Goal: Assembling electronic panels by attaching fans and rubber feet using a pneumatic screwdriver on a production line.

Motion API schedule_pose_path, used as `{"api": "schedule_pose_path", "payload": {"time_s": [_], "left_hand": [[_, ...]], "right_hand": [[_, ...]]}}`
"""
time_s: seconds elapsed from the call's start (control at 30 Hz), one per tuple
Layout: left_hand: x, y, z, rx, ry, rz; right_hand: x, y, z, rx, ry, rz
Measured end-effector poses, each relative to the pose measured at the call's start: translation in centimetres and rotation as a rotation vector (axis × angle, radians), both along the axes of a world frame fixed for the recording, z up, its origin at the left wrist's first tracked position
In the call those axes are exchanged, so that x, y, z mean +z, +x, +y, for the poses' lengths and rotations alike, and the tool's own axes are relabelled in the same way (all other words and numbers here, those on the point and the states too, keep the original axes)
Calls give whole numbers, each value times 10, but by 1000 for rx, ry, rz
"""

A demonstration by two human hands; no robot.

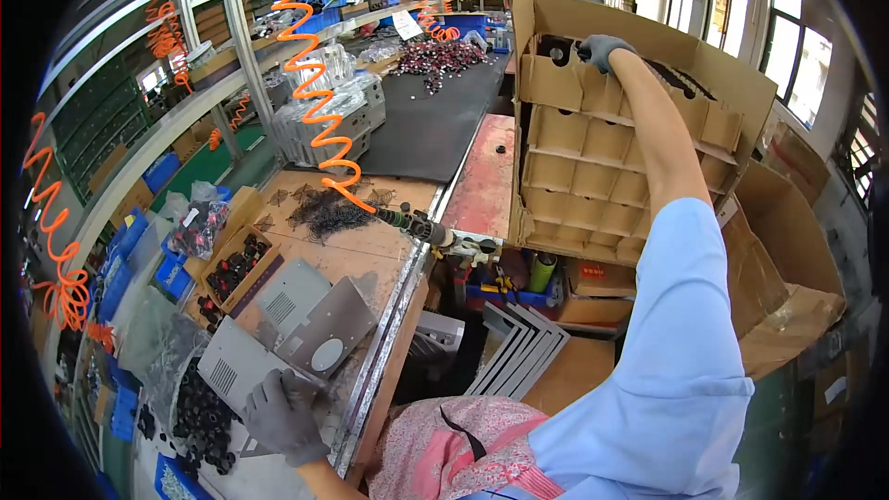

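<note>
My right hand, in a grey glove, reaches into the top of a tall cardboard box with cardboard dividers. Its fingers are curled at the end of a black part in the box's upper left corner; the fingertips are partly hidden. My left hand, also gloved, lies with its fingers stretched out over the near edge of a grey vented panel on the workbench. Beside that panel lie another grey vented panel and a brownish-grey panel with a pale oval.
An orange coiled air hose hangs down to a pneumatic screwdriver at the bench edge. Black round parts lie left of my hand. Wire grilles and bagged grey housings lie farther back. Grey frames stand below the bench.
</note>
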State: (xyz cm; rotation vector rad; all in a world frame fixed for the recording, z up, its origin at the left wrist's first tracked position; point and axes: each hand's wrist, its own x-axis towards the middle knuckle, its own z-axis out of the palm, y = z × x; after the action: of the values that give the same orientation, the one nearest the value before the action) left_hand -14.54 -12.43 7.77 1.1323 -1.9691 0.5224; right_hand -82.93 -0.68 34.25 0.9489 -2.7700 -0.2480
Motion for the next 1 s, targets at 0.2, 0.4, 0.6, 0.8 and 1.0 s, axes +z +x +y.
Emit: {"api": "schedule_pose_path", "payload": {"time_s": [0.2,0.4,0.6,0.8,1.0], "left_hand": [[4,2,6,-13,17,14],[8,-1,15,12,109,20],[24,-11,31,-157,23,394],[8,-45,41,-835,992,1044],[-19,-62,60,-1622,1718,1853]], "right_hand": [[-1,54,15,89,-579,311],[-3,145,21,601,-1434,226],[-60,291,-11,1220,-1185,-980],[-117,395,-49,1629,-230,-1384],[-191,434,-105,1317,246,-1424]]}}
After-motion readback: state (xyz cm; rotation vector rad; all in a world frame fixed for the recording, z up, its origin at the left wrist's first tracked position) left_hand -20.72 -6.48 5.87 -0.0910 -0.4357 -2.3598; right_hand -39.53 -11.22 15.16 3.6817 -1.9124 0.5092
